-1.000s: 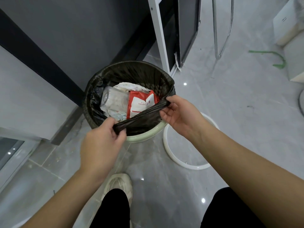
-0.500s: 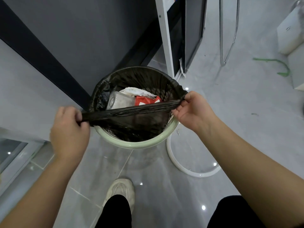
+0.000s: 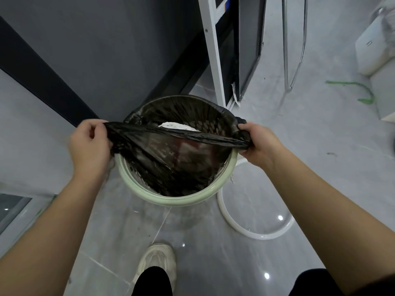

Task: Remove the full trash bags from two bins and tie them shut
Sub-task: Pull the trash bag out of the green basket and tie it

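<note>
A pale green bin (image 3: 177,199) stands on the floor against a dark wall, lined with a black trash bag (image 3: 171,163). The bag's near edge is off the rim and stretched taut across the opening. My left hand (image 3: 90,144) grips that edge at the bin's left side. My right hand (image 3: 255,141) grips it at the right side. The far edge of the bag is still folded over the rim. White paper trash (image 3: 177,126) shows behind the stretched edge; red packaging shows dimly through the thin plastic.
A white ring (image 3: 254,231) lies on the grey tiled floor right of the bin. A white frame post (image 3: 212,50) and a dark panel stand behind it. My shoe (image 3: 157,259) is just in front of the bin. White boxes (image 3: 376,52) sit at far right.
Both hands have pulled the bag's near edge apart and taut, the left moving out past the bin's left side. The stretched plastic now covers most of the trash. The view has shifted slightly.
</note>
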The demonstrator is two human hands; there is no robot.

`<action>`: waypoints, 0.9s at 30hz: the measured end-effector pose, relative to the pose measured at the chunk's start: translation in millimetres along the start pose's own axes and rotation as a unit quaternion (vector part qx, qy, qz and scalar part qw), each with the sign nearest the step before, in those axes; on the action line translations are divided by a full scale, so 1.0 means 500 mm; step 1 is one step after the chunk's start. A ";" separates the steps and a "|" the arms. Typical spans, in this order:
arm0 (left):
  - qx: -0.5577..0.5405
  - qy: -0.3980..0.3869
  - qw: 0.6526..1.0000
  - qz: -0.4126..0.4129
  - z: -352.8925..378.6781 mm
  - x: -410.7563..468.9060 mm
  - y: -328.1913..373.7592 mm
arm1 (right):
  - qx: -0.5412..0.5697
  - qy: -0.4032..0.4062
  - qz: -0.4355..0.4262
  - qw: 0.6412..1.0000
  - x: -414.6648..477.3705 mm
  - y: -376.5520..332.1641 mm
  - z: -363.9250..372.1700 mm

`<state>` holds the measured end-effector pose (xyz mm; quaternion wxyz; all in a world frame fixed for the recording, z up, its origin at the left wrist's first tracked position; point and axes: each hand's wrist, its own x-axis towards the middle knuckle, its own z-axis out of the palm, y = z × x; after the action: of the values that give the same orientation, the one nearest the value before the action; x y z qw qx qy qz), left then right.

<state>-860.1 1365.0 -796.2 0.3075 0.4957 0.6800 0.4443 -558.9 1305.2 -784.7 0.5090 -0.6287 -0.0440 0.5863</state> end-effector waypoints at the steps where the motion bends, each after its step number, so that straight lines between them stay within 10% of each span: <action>1: -0.051 -0.001 0.998 -0.035 0.003 0.000 0.009 | -0.006 -0.012 -0.014 1.000 0.003 0.001 0.000; 7: -0.313 -0.053 0.893 -0.320 0.011 0.063 0.032 | -0.015 -0.065 -0.068 0.995 0.015 -0.009 -0.007; 10: -0.263 -0.156 0.857 -0.414 0.004 0.079 0.046 | -0.023 -0.054 -0.069 0.996 0.021 -0.013 -0.015; 15: 0.079 -0.223 0.941 -0.242 0.002 0.084 0.065 | -0.014 -0.001 -0.059 0.998 0.007 -0.023 -0.007; 18: 0.348 -0.211 0.911 -0.057 0.005 0.089 0.077 | -0.131 -0.009 -0.105 0.986 0.007 -0.026 -0.006; 27: 0.263 -0.001 0.962 0.075 0.021 0.085 0.070 | -0.299 0.030 -0.128 0.945 0.050 -0.012 -0.018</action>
<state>-850.5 1412.6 -767.7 0.1325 0.6092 0.7335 0.2708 -540.8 1319.0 -799.7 0.3691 -0.7585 -0.2820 0.4570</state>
